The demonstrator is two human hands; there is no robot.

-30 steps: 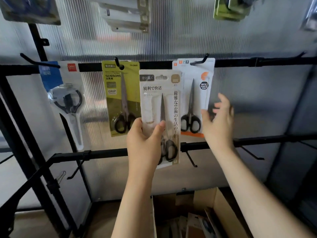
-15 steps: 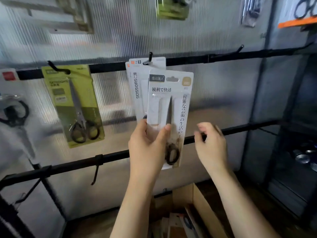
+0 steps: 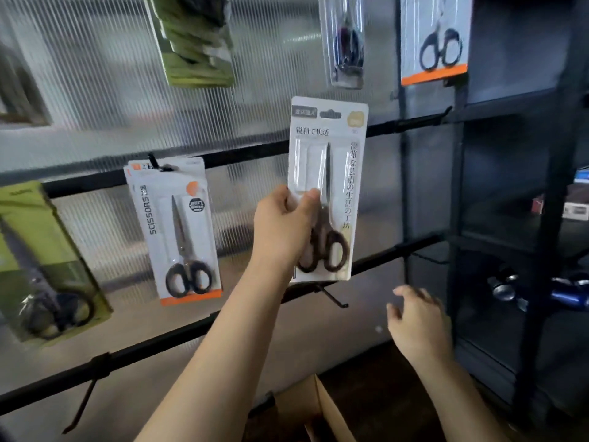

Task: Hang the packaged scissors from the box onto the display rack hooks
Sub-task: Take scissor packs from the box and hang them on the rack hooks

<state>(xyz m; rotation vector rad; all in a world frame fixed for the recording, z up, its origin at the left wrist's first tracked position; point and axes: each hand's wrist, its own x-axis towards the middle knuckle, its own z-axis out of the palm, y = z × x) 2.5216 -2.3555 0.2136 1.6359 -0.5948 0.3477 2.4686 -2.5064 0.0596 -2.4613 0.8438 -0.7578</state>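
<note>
We see the left hand (image 3: 285, 229) pinching a white scissors pack (image 3: 328, 186) by its left edge, thumb across the front and fingers behind (those we cannot make out), holding it upright in front of the upper black rail (image 3: 242, 157) of the display rack. At nine o'clock from it, a white-and-orange scissors pack (image 3: 175, 234) hangs on a hook (image 3: 156, 162); farther toward nine, an olive-green scissors pack (image 3: 41, 260) hangs blurred. At five o'clock from the held pack, the right hand (image 3: 417, 323) hovers with fingers loosely spread, gripping nothing. A bare hook (image 3: 333, 296) juts from the lower rail (image 3: 159, 346) just beneath the pack. At six o'clock, the cardboard box (image 3: 306, 403) shows one flap.
</note>
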